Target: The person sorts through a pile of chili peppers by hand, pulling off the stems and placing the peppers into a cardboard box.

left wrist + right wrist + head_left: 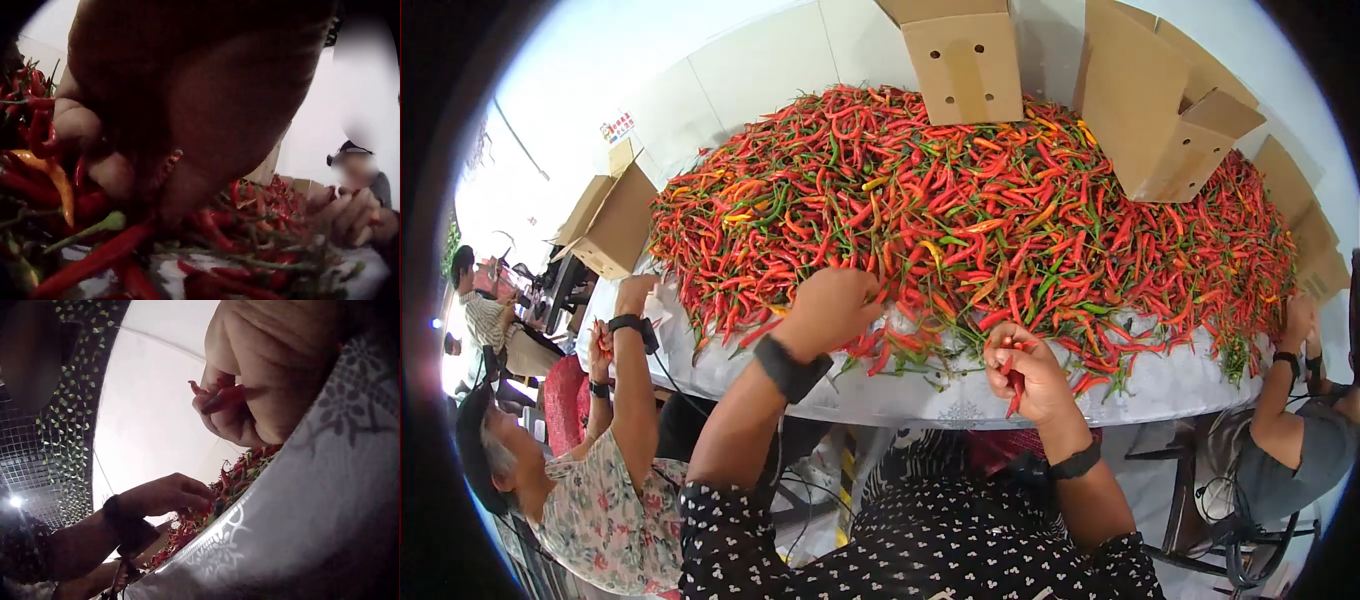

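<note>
A big heap of mostly red chili peppers (960,215), with some green and orange ones, covers the table. My left hand (835,310) reaches into its near edge, fingers bent down among the peppers. In the left wrist view, my left fingertips (112,178) are right at several red chilies, close to a green-stemmed chili (100,259); I cannot tell whether they pinch one. Nearer the table's front edge, my right hand (1030,375) grips a few red chilies (1015,390) in curled fingers. Their red ends (225,399) poke out in the right wrist view.
A pale patterned cloth (880,395) covers the table, with loose chilies along the heap's edge. Cardboard boxes (965,65) stand at the back, right and left. One person (590,470) sits at the left, another (1290,430) at the right, both with hands near the table.
</note>
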{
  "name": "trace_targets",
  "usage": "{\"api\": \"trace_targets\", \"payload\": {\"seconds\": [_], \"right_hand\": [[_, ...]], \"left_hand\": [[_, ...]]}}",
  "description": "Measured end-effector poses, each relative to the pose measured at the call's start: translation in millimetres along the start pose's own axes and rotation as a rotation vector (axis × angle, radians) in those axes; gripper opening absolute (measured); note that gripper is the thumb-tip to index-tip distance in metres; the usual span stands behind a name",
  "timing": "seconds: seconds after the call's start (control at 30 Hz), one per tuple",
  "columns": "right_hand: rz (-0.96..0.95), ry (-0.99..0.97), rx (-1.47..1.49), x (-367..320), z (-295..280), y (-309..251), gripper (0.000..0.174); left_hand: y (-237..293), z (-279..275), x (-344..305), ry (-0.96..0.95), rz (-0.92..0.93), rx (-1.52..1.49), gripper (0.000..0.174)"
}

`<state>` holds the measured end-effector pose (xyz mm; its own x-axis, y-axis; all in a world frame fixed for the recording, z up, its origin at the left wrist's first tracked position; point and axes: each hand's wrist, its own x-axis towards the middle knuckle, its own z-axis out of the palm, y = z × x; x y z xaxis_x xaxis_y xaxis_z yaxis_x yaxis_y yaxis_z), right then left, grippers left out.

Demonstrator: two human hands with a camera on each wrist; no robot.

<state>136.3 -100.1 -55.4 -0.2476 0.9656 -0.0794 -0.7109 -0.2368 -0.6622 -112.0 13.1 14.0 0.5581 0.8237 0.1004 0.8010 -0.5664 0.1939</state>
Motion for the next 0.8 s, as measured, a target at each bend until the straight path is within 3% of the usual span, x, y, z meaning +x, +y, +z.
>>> {"api": "trace_targets", "payload": {"seconds": [0.07,0.3,0.37,0.4,0.47,0.8], "right_hand": [[-0.013,0.019,0.004,0,1,0,0.010],[-0.030,0.081,-0.006,1,4,1,0.010],[-0.015,0.038,-0.011,3,-2,4,0.008],[-0.015,0.041,-0.008,4,-1,5,0.008],[0.032,0.105,-0.007,10,4,4,0.005],[0.040,0.122,-0.224,21,24,7,0.017]], "left_hand": [[-2,15,16,0.093,0.042,0.107,0.018],[3,9,23,0.060,-0.001,0.045,0.017],[0,-1,23,0.035,-0.161,-0.457,0.014],[3,-5,22,0.031,-0.161,-0.457,0.014],[10,-12,21,-0.059,-0.306,-1.170,0.011],[51,25,15,-0.291,-0.279,-1.596,0.012]]}}
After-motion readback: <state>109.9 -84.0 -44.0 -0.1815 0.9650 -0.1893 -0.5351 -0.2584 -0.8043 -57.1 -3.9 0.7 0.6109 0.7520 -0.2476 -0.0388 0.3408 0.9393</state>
